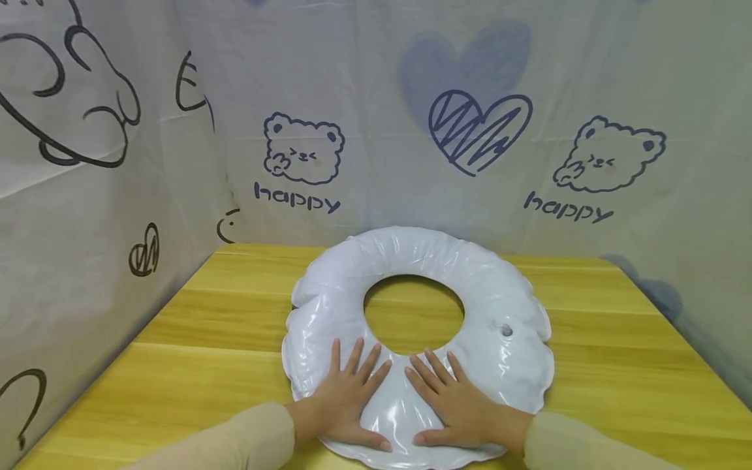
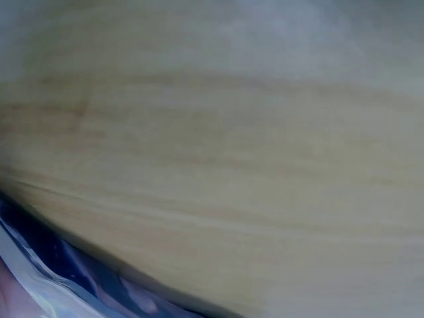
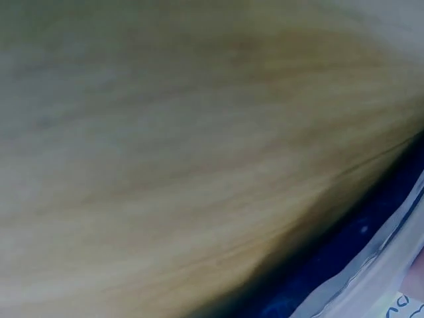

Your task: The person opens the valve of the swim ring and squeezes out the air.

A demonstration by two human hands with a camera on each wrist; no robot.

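Patterned cloth [image 1: 376, 78] hangs behind one wooden tabletop [image 1: 205, 372]. Two hands, the left hand [image 1: 346, 401] and the right hand [image 1: 461, 403], lie apart on the near side of one white inflatable ring [image 1: 329, 320], fingers spread, gripping nothing; the ring rests on the tabletop. Uneven, hard pressing could make it skid or split, and air might leak if its one visible valve [image 1: 507, 330] is loose. Farther back, two bear drawings [image 1: 303, 151] face forward.

A yellow wood-grain table [image 1: 194, 375] bears a white inflatable ring [image 1: 411, 251].
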